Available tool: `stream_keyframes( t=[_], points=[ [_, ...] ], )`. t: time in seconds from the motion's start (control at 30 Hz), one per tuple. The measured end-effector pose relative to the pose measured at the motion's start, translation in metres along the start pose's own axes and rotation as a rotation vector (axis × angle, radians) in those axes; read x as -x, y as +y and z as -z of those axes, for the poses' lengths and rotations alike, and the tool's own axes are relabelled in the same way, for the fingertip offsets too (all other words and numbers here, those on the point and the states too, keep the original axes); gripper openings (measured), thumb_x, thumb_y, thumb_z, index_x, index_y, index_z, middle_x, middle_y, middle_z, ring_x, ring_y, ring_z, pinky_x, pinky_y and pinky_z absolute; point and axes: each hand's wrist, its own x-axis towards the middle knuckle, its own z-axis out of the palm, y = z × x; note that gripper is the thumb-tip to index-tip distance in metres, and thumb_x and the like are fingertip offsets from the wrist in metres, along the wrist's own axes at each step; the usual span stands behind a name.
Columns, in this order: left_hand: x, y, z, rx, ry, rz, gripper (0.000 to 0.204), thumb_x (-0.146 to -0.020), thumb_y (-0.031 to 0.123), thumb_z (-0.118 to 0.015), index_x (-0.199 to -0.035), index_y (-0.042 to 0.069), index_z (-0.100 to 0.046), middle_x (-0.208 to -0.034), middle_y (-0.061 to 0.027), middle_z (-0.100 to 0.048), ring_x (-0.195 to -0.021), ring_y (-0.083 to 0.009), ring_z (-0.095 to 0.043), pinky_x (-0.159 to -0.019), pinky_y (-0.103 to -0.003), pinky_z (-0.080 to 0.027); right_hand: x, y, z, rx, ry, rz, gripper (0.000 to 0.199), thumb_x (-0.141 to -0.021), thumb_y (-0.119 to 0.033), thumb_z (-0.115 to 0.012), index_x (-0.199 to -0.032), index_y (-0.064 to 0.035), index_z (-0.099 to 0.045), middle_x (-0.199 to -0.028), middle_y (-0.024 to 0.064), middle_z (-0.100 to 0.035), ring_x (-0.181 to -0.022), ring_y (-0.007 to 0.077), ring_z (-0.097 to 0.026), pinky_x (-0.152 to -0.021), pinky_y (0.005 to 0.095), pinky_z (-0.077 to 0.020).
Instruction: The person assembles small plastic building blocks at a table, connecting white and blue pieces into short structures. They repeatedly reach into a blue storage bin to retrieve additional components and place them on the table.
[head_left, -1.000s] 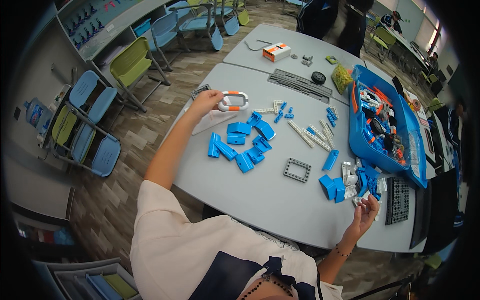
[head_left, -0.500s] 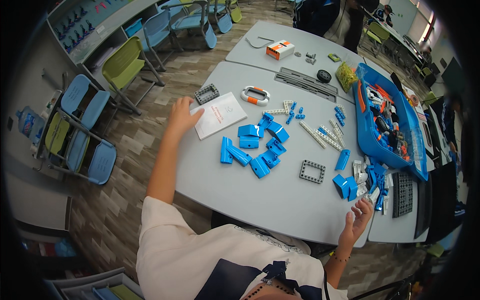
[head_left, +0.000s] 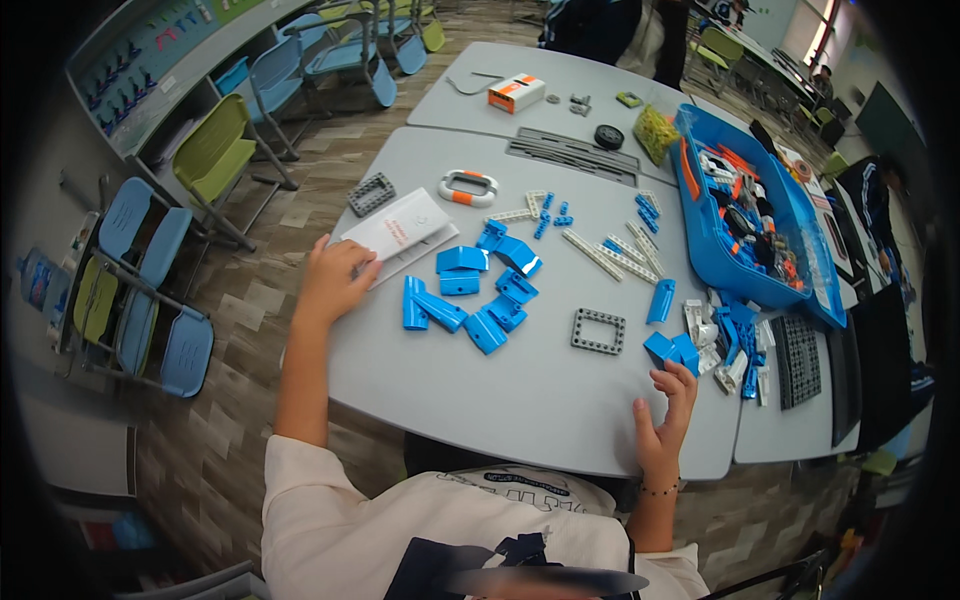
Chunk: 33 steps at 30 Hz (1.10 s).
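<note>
My left hand (head_left: 338,280) grips the near left corner of a white booklet (head_left: 402,224), thumb and fingers at its edge. The booklet's cover is raised a little off the pages beneath. Just beyond it lies a grey studless frame brick (head_left: 371,194). To its right sits a white and orange rounded ring piece (head_left: 468,188). Several blue curved panels (head_left: 486,332) form a loose cluster right of the booklet. My right hand (head_left: 664,420) hovers over the near table edge with fingers apart, holding nothing, close to two blue panels (head_left: 672,352).
A blue storage bin (head_left: 700,235) full of building parts stands at the right. White beams (head_left: 592,255) and a grey rectangular frame (head_left: 598,331) lie mid-table. Farther back are an orange and white box (head_left: 517,93), a black wheel (head_left: 608,136) and a bag of yellow pieces (head_left: 655,134). Chairs line the left.
My left hand has come nearer and taken hold of the booklet's corner, lifting its cover slightly. My right hand has moved a little left over the table edge. The whole view has shifted.
</note>
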Motion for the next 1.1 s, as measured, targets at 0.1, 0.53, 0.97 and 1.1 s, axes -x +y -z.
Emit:
stream_keyframes(
  t=[0.1, 0.53, 0.97, 1.1],
  points=[
    [-0.001, 0.000, -0.001, 0.139, 0.133, -0.001, 0.015, -0.088, 0.015, -0.059, -0.095, 0.002, -0.064, -0.092, -0.0144, -0.065, -0.081, -0.0308, -0.063, -0.082, -0.042, -0.047, 0.001, 0.002, 0.004, 0.034, 0.019, 0.041, 0.033, -0.077, -0.005, -0.063, -0.110, -0.0011, -0.057, -0.123, 0.0186, -0.046, -0.110, 0.0315, -0.049, -0.096, 0.0406, -0.0409],
    [0.024, -0.016, 0.026, -0.218, 0.943, 0.115, 0.010, -0.092, 0.009, -0.059, -0.094, 0.000, -0.065, -0.084, -0.0107, -0.065, -0.069, -0.0212, -0.062, -0.062, -0.030, -0.050, -0.003, -0.003, 0.006, -0.005, 0.006, 0.146, 0.035, -0.076, -0.002, -0.066, -0.110, -0.0034, -0.059, -0.120, 0.0194, -0.049, -0.107, 0.0338, -0.052, -0.092, 0.0395, -0.0443],
    [0.111, 0.093, 0.128, 0.464, 1.374, -0.034, 0.029, -0.095, 0.014, -0.054, -0.096, -0.015, -0.057, -0.082, -0.0205, -0.063, -0.066, -0.0257, -0.064, -0.061, -0.032, -0.056, 0.075, -0.044, -0.032, -0.546, 0.122, 0.399, 0.026, -0.075, -0.007, -0.064, -0.101, -0.0072, -0.058, -0.104, 0.0135, -0.056, -0.096, 0.0314, -0.054, -0.083, 0.0403, -0.0458],
    [0.144, 0.110, 0.131, 0.724, 1.165, -0.175, 0.027, -0.093, 0.018, -0.059, -0.098, -0.008, -0.061, -0.087, -0.0152, -0.064, -0.075, -0.0226, -0.064, -0.065, -0.029, -0.052, 0.142, -0.065, -0.054, -0.826, -0.185, 0.372, 0.048, -0.078, -0.016, -0.067, -0.120, -0.0020, -0.049, -0.115, 0.0146, -0.051, -0.105, 0.0302, -0.050, -0.090, 0.0378, -0.0437]
  ],
)
